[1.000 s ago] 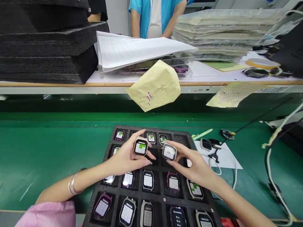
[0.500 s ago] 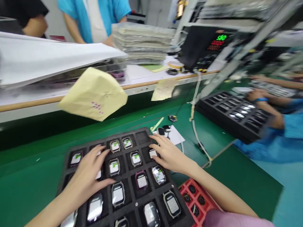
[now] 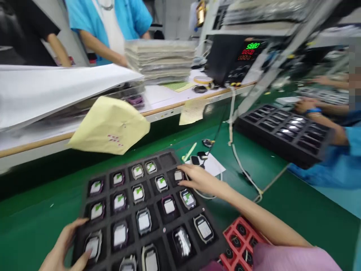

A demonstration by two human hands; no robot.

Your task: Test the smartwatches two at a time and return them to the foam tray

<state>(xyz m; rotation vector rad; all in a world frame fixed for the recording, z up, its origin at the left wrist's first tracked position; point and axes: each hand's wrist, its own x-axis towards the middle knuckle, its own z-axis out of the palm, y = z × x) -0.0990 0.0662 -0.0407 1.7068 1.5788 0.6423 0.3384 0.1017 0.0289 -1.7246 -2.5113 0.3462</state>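
Observation:
A black foam tray (image 3: 165,241) on the bench holds smartwatch bodies in square compartments, several with green-and-white screens. My left hand (image 3: 63,244) is at the tray's lower-left edge, thumb and finger spread apart. Its thumb tip reaches over a silver-framed smartwatch (image 3: 94,244). Across the tray, my right hand (image 3: 200,178) lies at the right edge, its fingers apart on either side of a smaller smartwatch (image 3: 178,175). Whether they touch that watch I cannot tell. The corner compartment (image 3: 167,159) above it holds no watch.
Under my right forearm is a red tray (image 3: 229,237) with round dark parts. White cables (image 3: 239,165) and small watch parts (image 3: 195,160) lie on the green bench. A person holds a black tray (image 3: 282,131) at right. A yellow paper (image 3: 113,126) hangs from the shelf ahead.
My left hand has moved from over the tray's upper-left watches down to its left edge, uncovering them. My right hand stays at the right edge with its fingers closer together. The view has shifted slightly.

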